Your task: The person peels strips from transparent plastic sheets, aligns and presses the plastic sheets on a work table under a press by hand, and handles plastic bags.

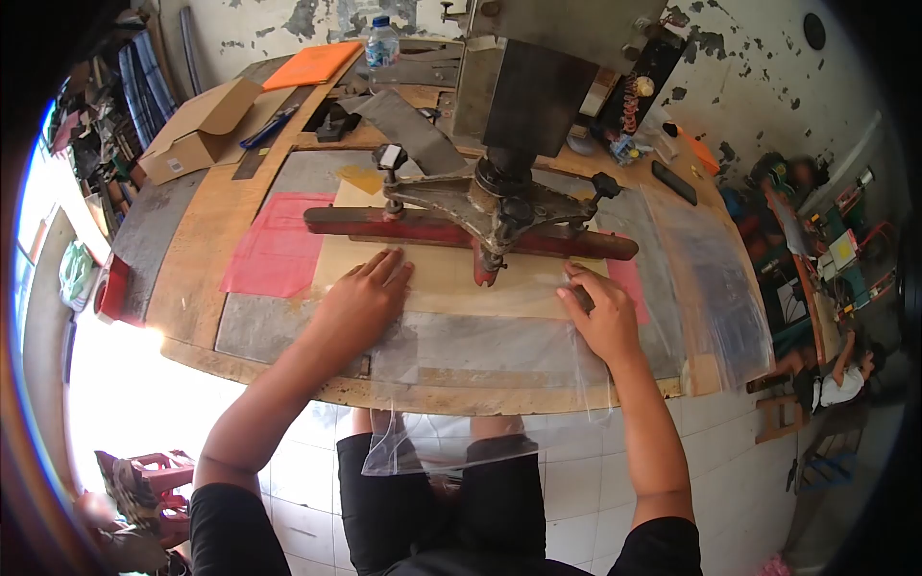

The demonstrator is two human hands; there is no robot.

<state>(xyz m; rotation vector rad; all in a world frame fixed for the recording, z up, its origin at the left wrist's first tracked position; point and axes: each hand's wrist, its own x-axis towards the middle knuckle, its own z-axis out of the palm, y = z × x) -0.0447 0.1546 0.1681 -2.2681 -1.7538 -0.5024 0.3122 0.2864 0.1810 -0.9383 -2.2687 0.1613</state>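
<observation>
A clear plastic sheet [451,355] lies over the cream pad [442,300] and hangs past the table's front edge. My left hand [367,296] rests flat on its left part, fingers stretched toward the red bar [384,224] of the press. On the right, my right hand [600,309] touches the sheet near the pad's right end, thumb and fingers bent and apart. The press head [507,197] stands between and beyond my hands, its bar just past my fingertips. Pink sheets [279,245] show at both ends of the pad.
Stacked clear plastic [725,312] lies at the table's right. A black phone-like object [674,182], a water bottle [382,46], an orange folder [312,65] and a cardboard box [197,130] are farther back. Another person [843,382] sits at the far right.
</observation>
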